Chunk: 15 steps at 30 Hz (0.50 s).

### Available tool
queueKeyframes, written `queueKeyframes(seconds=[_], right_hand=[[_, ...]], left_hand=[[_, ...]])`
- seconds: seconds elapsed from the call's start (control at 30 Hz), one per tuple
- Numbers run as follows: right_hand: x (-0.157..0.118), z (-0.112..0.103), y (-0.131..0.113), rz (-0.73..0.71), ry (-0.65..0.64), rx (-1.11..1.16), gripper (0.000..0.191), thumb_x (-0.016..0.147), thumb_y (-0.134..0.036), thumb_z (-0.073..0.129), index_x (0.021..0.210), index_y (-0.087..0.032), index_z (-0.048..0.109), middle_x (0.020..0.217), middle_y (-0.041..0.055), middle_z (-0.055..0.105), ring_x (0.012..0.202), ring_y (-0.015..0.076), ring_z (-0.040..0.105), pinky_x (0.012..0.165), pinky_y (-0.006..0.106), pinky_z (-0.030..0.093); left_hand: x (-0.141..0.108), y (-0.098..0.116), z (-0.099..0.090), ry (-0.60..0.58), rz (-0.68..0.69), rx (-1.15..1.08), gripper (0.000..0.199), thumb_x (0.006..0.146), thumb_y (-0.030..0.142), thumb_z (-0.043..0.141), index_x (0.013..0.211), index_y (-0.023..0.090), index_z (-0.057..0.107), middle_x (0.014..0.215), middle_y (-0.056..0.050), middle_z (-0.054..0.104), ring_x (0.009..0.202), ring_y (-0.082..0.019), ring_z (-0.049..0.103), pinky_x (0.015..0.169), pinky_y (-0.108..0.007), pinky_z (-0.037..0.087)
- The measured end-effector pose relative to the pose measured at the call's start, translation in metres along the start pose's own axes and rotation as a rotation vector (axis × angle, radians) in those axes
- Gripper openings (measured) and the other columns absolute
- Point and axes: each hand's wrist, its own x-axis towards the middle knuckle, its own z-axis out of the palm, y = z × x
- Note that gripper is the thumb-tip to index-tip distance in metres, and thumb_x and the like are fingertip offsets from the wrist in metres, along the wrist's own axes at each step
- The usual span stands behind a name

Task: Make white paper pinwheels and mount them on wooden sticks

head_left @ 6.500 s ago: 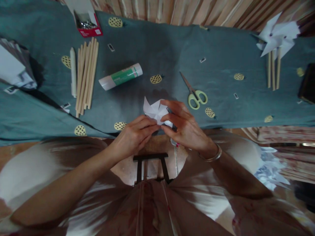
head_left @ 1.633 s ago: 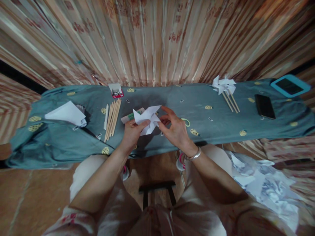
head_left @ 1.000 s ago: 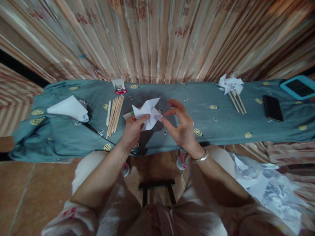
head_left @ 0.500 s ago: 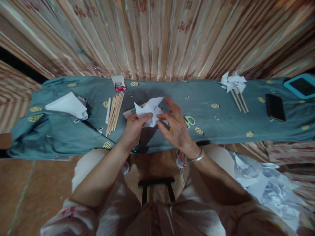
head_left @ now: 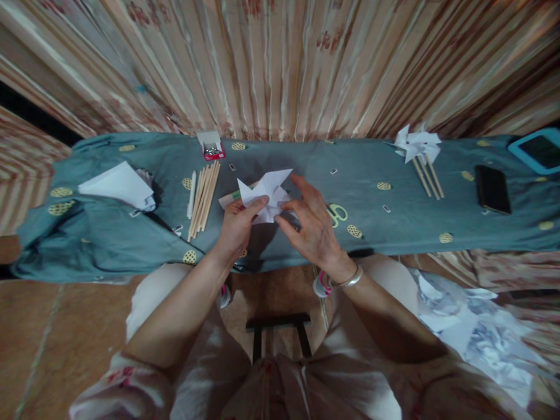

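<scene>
A white paper pinwheel (head_left: 270, 189) is held over the middle of the cloth-covered table. My left hand (head_left: 238, 226) pinches its left side, thumb on top near the centre. At its right side is my right hand (head_left: 311, 224), with thumb and index finger at the lower right edge and the other fingers curved above. Whatever small thing may lie between those fingertips is too small to tell. Partly hidden beneath the pinwheel lies a green and pale card (head_left: 228, 199). Green-handled scissors (head_left: 338, 215) rest just beyond my right hand.
Wooden sticks (head_left: 205, 195), a white pen (head_left: 191, 195) and a red box of pins (head_left: 211, 147) lie left of centre. Folded papers (head_left: 118, 185) are farther left. At right are finished pinwheels (head_left: 417, 144), a black phone (head_left: 492, 188) and a blue-framed device (head_left: 538, 150).
The pinwheel has tilted slightly and moved up a little in my left hand. My right hand's fingertips have shifted slightly left along its edge.
</scene>
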Motion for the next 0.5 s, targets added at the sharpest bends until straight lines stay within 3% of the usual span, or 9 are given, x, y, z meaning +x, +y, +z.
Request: queueKeyframes(seconds=[0.2,0.37,0.5], right_hand=[[-0.0002,-0.0004,0.0002,-0.013,-0.040,0.046,0.015,0.093,-0.030,0.058,0.106,-0.030,0.066,0.147,0.0039,0.053,0.144,0.0277,0.043,0.120,0.055,0.038],[0.0002,-0.0024,-0.0016,-0.046,-0.031,0.002,0.012,0.096,-0.027,0.055,0.097,-0.030,0.067,0.140,0.0027,0.059,0.143,0.0249,0.044,0.118,0.051,0.043],[0.0016,-0.0009,-0.0016,-0.020,0.031,0.017,0.014,0.096,-0.026,0.056,0.091,-0.028,0.069,0.147,0.0027,0.053,0.143,0.0259,0.044,0.114,0.049,0.047]], left_hand=[[0.0006,0.0010,-0.0010,0.014,-0.011,-0.016,0.031,0.058,0.036,0.088,0.081,0.018,0.077,0.079,-0.003,0.078,0.081,-0.022,0.073,0.075,-0.032,0.054],[0.0002,0.0003,-0.0005,0.019,0.012,-0.017,0.026,0.058,0.033,0.088,0.076,0.018,0.077,0.075,-0.002,0.077,0.075,-0.020,0.071,0.076,-0.031,0.054],[-0.0008,-0.0016,0.0009,0.028,0.000,-0.006,0.025,0.058,0.034,0.088,0.075,0.019,0.077,0.075,-0.002,0.076,0.075,-0.020,0.070,0.076,-0.032,0.054]])
